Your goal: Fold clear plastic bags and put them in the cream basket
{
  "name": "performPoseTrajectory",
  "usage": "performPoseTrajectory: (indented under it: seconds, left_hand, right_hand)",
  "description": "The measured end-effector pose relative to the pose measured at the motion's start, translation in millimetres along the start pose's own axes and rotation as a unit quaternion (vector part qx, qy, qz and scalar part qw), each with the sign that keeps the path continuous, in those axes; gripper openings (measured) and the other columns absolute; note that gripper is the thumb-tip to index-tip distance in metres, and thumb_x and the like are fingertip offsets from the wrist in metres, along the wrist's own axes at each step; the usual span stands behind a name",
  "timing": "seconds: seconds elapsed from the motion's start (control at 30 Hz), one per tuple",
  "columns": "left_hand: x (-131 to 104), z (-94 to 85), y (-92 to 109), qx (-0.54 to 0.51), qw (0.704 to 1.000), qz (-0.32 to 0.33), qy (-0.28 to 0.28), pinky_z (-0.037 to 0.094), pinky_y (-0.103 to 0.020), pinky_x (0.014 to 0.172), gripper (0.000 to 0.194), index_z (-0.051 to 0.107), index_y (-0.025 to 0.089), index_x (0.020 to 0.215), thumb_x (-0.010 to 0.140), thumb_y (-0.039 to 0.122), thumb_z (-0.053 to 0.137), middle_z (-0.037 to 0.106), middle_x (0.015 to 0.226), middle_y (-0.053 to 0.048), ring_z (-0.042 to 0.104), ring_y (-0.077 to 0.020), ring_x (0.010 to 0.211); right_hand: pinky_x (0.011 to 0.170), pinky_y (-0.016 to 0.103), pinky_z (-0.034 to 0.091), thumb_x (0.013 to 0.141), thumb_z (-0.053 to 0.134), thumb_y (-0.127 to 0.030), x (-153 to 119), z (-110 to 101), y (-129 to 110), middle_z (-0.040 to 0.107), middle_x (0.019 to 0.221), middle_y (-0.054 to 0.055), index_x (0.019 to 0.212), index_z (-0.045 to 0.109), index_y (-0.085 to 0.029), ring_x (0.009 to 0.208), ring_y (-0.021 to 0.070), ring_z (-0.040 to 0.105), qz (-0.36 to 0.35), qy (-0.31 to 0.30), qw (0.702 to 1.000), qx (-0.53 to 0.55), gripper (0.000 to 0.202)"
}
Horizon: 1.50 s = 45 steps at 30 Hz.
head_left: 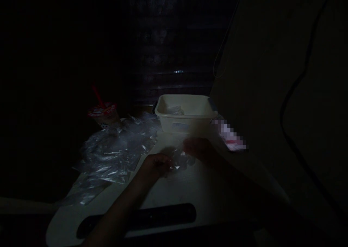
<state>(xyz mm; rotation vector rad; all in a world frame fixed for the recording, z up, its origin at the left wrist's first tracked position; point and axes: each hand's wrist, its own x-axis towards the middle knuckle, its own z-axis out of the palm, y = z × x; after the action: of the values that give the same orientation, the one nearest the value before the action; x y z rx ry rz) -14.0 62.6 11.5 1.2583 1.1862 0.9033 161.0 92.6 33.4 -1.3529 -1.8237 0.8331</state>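
Over the middle of the white table (174,189), my left hand (157,164) has its fingers closed on the edge of a small clear plastic bag (178,160). My right hand (199,147) is at the bag's far right side, dark and smeared by motion, so its fingers do not show clearly. A heap of clear plastic bags (114,154) spreads over the left side of the table. Just beyond my hands stands a cream plastic bin (187,122), with some crumpled clear plastic (175,110) inside it.
At the back left is a lidded drink cup (104,114) with a red straw (98,94). A pinkish, pixelated flat item (232,138) lies right of the bin. A dark handle slot (163,216) runs along the near table edge. A cable (288,105) hangs at the right; the room is very dark.
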Motion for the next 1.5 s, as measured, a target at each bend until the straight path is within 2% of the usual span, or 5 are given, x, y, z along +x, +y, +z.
performPoseTrajectory:
  seconds: [0.33, 0.7, 0.87, 1.07, 1.5]
  left_hand:
    - [-14.2, -8.8, 4.7, -0.044, 0.999, -0.023, 0.002, 0.037, -0.019, 0.043, 0.01, 0.056, 0.014, 0.056, 0.059, 0.023, 0.06, 0.054, 0.044, 0.003, 0.047, -0.0074, 0.04]
    - [-19.2, 12.5, -8.1, -0.059, 0.997, -0.033, 0.037, 0.043, -0.023, 0.052, 0.02, 0.056, 0.015, 0.066, 0.063, 0.035, 0.058, 0.061, 0.059, 0.0, 0.055, -0.0124, 0.055]
    - [-25.1, 13.7, -4.1, -0.027, 0.998, -0.003, 0.063, 0.039, -0.019, 0.05, 0.013, 0.054, 0.016, 0.057, 0.064, 0.027, 0.057, 0.055, 0.048, 0.004, 0.05, -0.0081, 0.047]
    - [-27.8, 2.9, -5.1, -0.097, 0.983, -0.02, 0.153, 0.039, -0.019, 0.049, 0.007, 0.053, 0.016, 0.059, 0.059, 0.019, 0.06, 0.053, 0.048, 0.006, 0.049, -0.0063, 0.045]
    - [-36.3, -5.7, -15.2, -0.055, 0.992, -0.043, 0.103, 0.043, -0.021, 0.051, 0.018, 0.046, 0.017, 0.055, 0.051, 0.013, 0.063, 0.062, 0.078, 0.0, 0.058, -0.0128, 0.063]
  right_hand:
    - [0.045, 0.02, 0.037, 0.06, 0.05, -0.022, 7.1, -10.0, 11.1, 0.055, 0.052, -0.002, 0.066, 0.059, -0.015, 0.047, 0.0089, 0.049, 0.035, -0.009, 0.996, 0.076, 0.013]
    - [0.064, 0.026, 0.04, 0.055, 0.061, -0.027, -16.9, 22.6, -1.2, 0.056, 0.097, 0.004, 0.104, 0.045, -0.019, 0.082, 0.0159, 0.052, 0.048, -0.038, 0.993, 0.097, 0.051]
    - [0.046, 0.019, 0.03, 0.061, 0.052, -0.023, -9.6, 18.8, -4.9, 0.044, 0.053, -0.005, 0.059, 0.047, -0.016, 0.051, 0.008, 0.042, 0.022, -0.018, 0.999, 0.031, 0.009]
    - [0.042, 0.019, 0.022, 0.064, 0.043, -0.02, -1.8, -2.1, 2.7, 0.03, 0.045, -0.006, 0.044, 0.035, -0.017, 0.044, 0.0054, 0.031, -0.03, -0.019, 0.999, -0.012, 0.021]
    - [0.047, 0.025, 0.042, 0.063, 0.045, -0.036, 7.4, -9.0, 30.8, 0.059, 0.063, 0.004, 0.066, 0.052, -0.018, 0.055, 0.0138, 0.055, 0.22, -0.016, 0.937, 0.269, 0.019]
